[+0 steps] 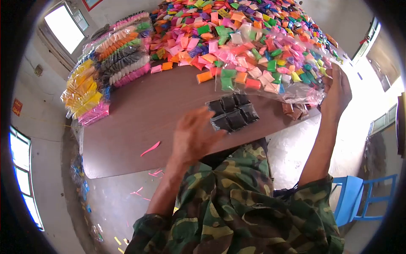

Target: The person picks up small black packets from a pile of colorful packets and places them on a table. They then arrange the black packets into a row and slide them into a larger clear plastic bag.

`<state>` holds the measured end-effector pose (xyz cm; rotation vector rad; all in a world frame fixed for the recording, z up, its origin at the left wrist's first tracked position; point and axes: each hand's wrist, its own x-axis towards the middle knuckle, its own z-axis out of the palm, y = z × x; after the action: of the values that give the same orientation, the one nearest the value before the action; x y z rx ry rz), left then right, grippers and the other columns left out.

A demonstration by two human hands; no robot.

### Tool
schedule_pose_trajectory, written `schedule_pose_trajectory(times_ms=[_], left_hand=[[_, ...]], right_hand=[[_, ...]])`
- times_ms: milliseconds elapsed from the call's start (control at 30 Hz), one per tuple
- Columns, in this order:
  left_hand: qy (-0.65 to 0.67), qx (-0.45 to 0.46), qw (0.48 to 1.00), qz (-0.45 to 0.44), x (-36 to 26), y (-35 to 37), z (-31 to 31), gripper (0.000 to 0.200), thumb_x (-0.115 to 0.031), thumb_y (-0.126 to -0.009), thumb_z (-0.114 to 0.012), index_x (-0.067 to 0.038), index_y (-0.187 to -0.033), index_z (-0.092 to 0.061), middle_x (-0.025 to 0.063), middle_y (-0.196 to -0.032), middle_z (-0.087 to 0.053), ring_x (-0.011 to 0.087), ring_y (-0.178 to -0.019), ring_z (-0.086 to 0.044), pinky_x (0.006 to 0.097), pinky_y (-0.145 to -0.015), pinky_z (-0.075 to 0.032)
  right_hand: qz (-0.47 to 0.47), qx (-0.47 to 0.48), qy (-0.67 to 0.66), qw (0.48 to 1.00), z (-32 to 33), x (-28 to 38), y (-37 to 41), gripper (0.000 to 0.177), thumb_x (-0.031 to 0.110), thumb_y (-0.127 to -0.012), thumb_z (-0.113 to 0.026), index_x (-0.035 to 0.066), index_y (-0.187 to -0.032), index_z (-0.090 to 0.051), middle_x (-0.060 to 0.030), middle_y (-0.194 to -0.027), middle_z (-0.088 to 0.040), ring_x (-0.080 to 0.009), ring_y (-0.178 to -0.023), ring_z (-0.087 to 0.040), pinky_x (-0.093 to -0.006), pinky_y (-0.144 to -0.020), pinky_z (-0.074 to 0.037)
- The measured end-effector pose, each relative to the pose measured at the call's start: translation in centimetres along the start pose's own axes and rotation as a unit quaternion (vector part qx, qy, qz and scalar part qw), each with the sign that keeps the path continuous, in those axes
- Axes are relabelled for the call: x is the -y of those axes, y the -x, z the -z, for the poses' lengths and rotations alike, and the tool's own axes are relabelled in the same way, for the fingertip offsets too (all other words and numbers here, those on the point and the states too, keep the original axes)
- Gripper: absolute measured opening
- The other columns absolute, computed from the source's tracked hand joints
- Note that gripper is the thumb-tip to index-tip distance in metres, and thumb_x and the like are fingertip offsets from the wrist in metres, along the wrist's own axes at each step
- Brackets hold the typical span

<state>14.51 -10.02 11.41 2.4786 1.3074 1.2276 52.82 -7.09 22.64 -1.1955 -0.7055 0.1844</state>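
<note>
Counted: left hand, one; right hand, one; black packets, six; clear bag, one; blue chair, one; pink strip on tabletop, one. Heaped packets could not be counted.

A close head camera faces forward, down over the table, edges seemingly warped.

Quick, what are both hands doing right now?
Left hand: open, holding nothing I can see; whether it touches the black packets, I can't tell.
Right hand: closed on the edge of the clear bag.
</note>
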Motion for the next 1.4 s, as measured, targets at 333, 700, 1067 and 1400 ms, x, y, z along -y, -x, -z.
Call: schedule_pose_trajectory(times_ms=[333,700,1067,1400], left_hand=[[-0.126,0.255,0.957,-0.06,-1.1,-6.4,-13.3,0.08,-0.067,-0.09,-0.071,-0.018,-0.152,-0.06,0.0217,-0.17,-0.035,0.0443,-0.159,-0.027,0.0708,-0.124,-0.02],[-0.145,0.304,0.94,-0.058,1.6,-5.1,-10.7,0.066,-0.063,-0.095,-0.065,-0.015,-0.139,-0.069,0.0171,-0.165,-0.045,0.0408,-0.155,-0.036,0.067,-0.124,-0.024],[-0.14,0.238,0.956,-0.103,10.1,-3.0,-1.8,0.058,-0.049,-0.084,-0.084,-0.013,-0.128,-0.071,0.0153,-0.153,-0.057,0.0395,-0.144,-0.051,0.0608,-0.119,-0.037],[-0.253,0.226,0.94,-0.024,19.5,-2.4,4.9,0.062,-0.042,-0.078,-0.087,-0.012,-0.131,-0.071,0.017,-0.156,-0.054,0.0405,-0.145,-0.049,0.0585,-0.12,-0.036]], right_hand=[[-0.032,0.013,-0.006,0.999,0.3,-3.6,1.5,0.028,0.027,-0.104,-0.076,0.003,-0.118,-0.078,-0.0039,-0.092,-0.075,-0.0073,-0.074,-0.063,-0.0227,-0.061,-0.043],[-0.073,0.013,0.022,0.997,0.8,-7.5,2.3,0.027,0.028,-0.105,-0.074,0.004,-0.116,-0.079,-0.0037,-0.093,-0.074,-0.0062,-0.074,-0.06,-0.0217,-0.064,-0.046],[-0.082,-0.024,0.049,0.995,2.1,-8.8,2.3,0.029,0.028,-0.106,-0.072,0.003,-0.119,-0.078,-0.0027,-0.093,-0.072,-0.0075,-0.076,-0.062,-0.0213,-0.066,-0.048],[-0.1,-0.083,0.076,0.989,5.5,-10.1,0.1,0.034,0.034,-0.106,-0.069,0.005,-0.124,-0.076,-0.0024,-0.102,-0.072,-0.0089,-0.086,-0.062,-0.0237,-0.073,-0.048]])
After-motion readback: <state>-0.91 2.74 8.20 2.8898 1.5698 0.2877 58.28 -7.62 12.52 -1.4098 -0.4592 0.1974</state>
